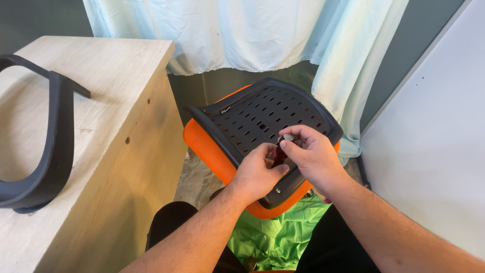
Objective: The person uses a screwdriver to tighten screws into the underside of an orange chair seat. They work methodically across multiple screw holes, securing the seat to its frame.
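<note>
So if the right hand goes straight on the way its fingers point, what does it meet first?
The right hand points left and slightly down, so it would probably meet the left hand first, right beside it over the black slotted panel. Depth is unclear; they may already touch.

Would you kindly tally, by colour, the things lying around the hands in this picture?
Black: 2, the slotted seat base and the curved armrest.
Orange: 1, the seat cushion.
Green: 1, the cloth.
Red: 1, a small tool between the left hand and right hand.
Total: 5
</note>
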